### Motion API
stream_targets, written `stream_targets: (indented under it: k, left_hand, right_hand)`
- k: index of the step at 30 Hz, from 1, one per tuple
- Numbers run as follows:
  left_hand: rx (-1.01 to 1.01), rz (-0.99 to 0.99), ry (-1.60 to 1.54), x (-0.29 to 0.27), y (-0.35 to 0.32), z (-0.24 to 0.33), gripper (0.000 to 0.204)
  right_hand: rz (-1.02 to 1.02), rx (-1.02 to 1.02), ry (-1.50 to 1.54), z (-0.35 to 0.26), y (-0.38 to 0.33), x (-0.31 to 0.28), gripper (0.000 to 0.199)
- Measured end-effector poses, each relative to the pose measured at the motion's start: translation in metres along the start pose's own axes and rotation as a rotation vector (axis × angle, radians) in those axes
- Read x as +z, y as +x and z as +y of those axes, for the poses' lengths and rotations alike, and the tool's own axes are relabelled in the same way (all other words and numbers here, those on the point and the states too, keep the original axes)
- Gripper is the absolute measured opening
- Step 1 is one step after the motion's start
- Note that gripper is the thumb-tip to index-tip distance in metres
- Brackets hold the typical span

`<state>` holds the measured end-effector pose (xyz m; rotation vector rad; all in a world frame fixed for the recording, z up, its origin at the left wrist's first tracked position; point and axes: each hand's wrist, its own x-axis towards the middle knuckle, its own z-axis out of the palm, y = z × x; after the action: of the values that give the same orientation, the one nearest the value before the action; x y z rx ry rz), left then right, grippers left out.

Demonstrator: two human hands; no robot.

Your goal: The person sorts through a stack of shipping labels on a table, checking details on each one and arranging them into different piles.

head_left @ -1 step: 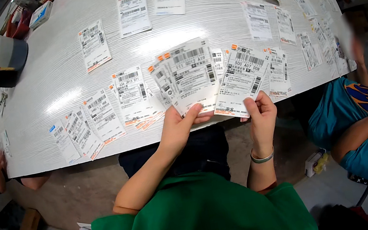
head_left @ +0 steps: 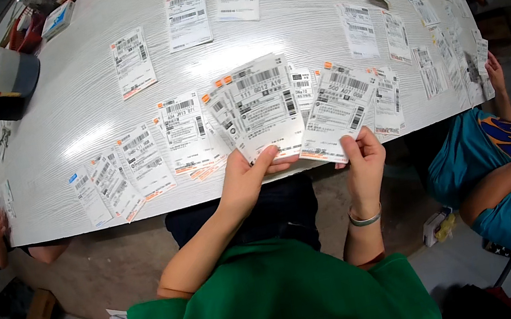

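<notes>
A person in a green shirt (head_left: pixel 272 298) holds paper shipping labels over the near edge of a pale wood-grain bench (head_left: pixel 79 74), places here read from a clock face centered between the hands, twelve straight ahead. The left hand (head_left: pixel 254 170) has its grip pinching the bottom of an overlapping fan of shipping labels (head_left: pixel 265 114), thumb across the front, fingers behind. The right hand (head_left: pixel 363 154), a bracelet (head_left: pixel 365 219) at its wrist, has its grip pinching the lower right corner of a separate barcoded label (head_left: pixel 337 112), at three o'clock from the fan; whether more sheets sit behind it cannot be told. Overlapping label piles (head_left: pixel 184 127) lie from nine to ten o'clock, a label pile on the right (head_left: pixel 387 97) at two, and a co-worker's hand (head_left: pixel 496 73) shows near half past two. Sound handling seems to call for a light, even pinch low on the paper, thumbs clear of the barcodes, the fan's upper corners spread enough to tell sheets apart, and edges squared so none slips out or bends.
</notes>
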<state>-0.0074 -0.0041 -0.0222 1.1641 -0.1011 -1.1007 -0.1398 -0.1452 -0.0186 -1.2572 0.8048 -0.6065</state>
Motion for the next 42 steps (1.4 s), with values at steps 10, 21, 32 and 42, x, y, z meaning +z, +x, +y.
stream_targets:
  k: [10,21,32,42]
  left_hand:
    - [0.167,0.294,-0.056,-0.063,-0.038,0.016,0.034]
    - [0.211,0.32,-0.046,-0.065,-0.052,0.01,0.031]
    - [0.21,0.293,-0.048,-0.057,-0.046,0.01,0.03]
    - [0.177,0.296,-0.051,-0.058,-0.043,0.009,0.032]
  right_hand:
    - [-0.079,-0.087,0.486,-0.029,0.001,0.001,0.013]
    - [-1.354,-0.335,1.397,-0.136,-0.008,0.066,0.022]
    - [-1.317,-0.227,1.348,-0.141,-0.006,0.058,0.016]
    - [-1.188,-0.204,1.299,-0.126,-0.002,0.055,0.013]
